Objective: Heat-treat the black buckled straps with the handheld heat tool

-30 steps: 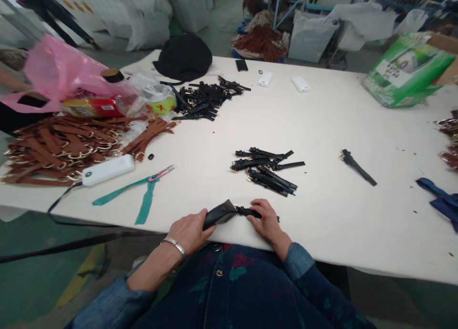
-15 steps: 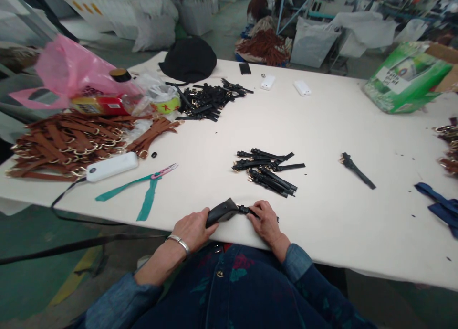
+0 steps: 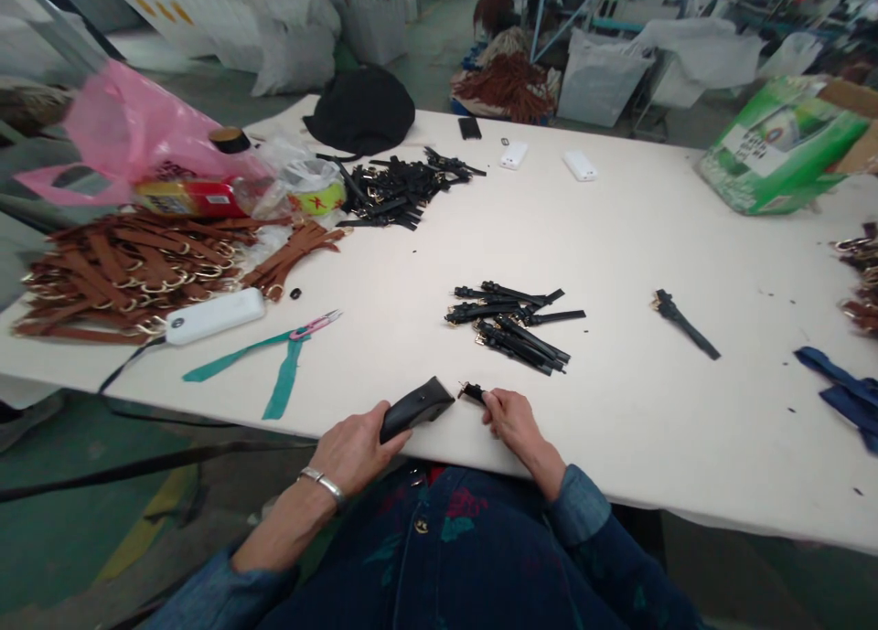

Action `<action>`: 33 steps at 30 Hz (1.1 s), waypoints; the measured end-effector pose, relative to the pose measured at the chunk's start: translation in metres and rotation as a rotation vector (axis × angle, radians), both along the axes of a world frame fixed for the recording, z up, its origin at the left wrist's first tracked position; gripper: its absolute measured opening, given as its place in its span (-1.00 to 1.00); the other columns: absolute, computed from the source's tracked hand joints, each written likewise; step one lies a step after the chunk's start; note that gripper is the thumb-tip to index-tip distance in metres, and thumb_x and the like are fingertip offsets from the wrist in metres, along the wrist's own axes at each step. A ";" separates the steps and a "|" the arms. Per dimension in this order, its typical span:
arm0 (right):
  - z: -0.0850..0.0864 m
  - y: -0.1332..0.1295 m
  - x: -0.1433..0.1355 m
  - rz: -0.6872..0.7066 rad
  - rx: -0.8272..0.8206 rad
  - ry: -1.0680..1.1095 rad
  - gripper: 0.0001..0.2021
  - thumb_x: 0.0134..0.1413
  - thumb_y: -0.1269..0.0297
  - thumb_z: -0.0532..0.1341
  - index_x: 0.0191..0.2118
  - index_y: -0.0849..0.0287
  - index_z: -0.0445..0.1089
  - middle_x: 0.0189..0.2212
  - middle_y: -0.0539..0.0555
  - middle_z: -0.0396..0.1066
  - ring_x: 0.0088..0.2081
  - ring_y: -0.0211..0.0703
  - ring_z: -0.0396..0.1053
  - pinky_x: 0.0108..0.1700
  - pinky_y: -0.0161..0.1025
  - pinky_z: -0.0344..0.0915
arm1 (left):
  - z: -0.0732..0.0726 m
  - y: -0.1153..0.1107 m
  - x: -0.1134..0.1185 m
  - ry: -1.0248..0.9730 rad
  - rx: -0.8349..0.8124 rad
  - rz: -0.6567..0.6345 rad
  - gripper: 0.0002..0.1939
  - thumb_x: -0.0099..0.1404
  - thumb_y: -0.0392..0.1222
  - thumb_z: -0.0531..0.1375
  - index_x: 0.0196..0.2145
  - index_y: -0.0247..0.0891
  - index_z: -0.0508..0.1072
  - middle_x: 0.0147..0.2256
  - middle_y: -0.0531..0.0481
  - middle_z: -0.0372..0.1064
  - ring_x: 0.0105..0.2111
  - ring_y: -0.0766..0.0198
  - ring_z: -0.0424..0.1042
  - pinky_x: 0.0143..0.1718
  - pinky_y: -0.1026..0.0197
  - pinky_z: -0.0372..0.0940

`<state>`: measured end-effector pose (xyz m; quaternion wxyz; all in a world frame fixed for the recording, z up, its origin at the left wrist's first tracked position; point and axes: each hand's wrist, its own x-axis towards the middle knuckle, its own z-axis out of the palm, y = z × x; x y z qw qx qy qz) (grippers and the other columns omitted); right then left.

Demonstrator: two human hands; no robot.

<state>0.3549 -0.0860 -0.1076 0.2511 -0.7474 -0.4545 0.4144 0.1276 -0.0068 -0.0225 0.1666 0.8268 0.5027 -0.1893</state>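
My left hand [image 3: 360, 443] is closed around a black hair clipper [image 3: 417, 409], a tapered tool whose wide end points right. My right hand [image 3: 514, 421] pinches a short black buckle strap [image 3: 472, 391], its small metal buckle sticking out toward the clipper. A narrow gap separates the clipper's tip from the buckle. Most of the strap is hidden in my fingers. Just beyond my hands lies a small pile of black buckle straps [image 3: 521, 333]. One single black strap [image 3: 686, 324] lies apart on the right.
Pink-handled thread snips [image 3: 315, 325] with teal cloth strips lie at left, beside a white power bank [image 3: 216, 317] and brown straps [image 3: 137, 264]. Farther back are more black straps [image 3: 394, 191], a black cap [image 3: 360, 111] and a green bag [image 3: 775, 150]. Blue cloth [image 3: 840, 392] lies right.
The clipper has drawn back slightly left, away from the strap. My right hand has shifted a little right, and its strap is now apart from the clipper.
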 end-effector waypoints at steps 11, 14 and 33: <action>-0.002 0.004 0.014 -0.187 -0.265 0.686 -0.72 0.05 0.24 -0.06 -0.36 0.34 0.29 -0.46 0.22 0.45 -0.56 -0.25 0.40 -0.63 -0.42 0.22 | 0.004 -0.007 0.007 -0.031 -0.009 0.004 -0.56 0.14 0.19 -0.10 -0.22 -0.16 0.26 -0.38 -0.07 0.39 -0.38 0.19 0.38 -0.42 0.24 0.15; -0.003 0.005 0.014 -0.115 -0.247 0.663 -0.71 0.04 0.22 -0.05 -0.37 0.33 0.31 -0.48 0.19 0.45 -0.61 -0.31 0.36 -0.68 -0.48 0.12 | 0.006 -0.010 0.017 -0.036 -0.038 -0.015 -0.58 0.13 0.18 -0.08 -0.22 -0.15 0.26 -0.37 -0.07 0.40 -0.37 0.18 0.38 -0.40 0.23 0.16; -0.003 0.003 0.004 -0.003 -0.087 -0.169 -0.74 -0.05 0.25 0.10 -0.19 0.19 0.27 -0.50 0.09 0.40 -0.47 -0.18 0.34 -0.43 -0.30 0.14 | -0.009 0.003 0.040 -0.039 -0.063 0.002 -0.56 0.09 0.18 -0.02 -0.22 -0.18 0.31 -0.32 -0.09 0.40 -0.30 0.15 0.38 -0.34 0.21 0.19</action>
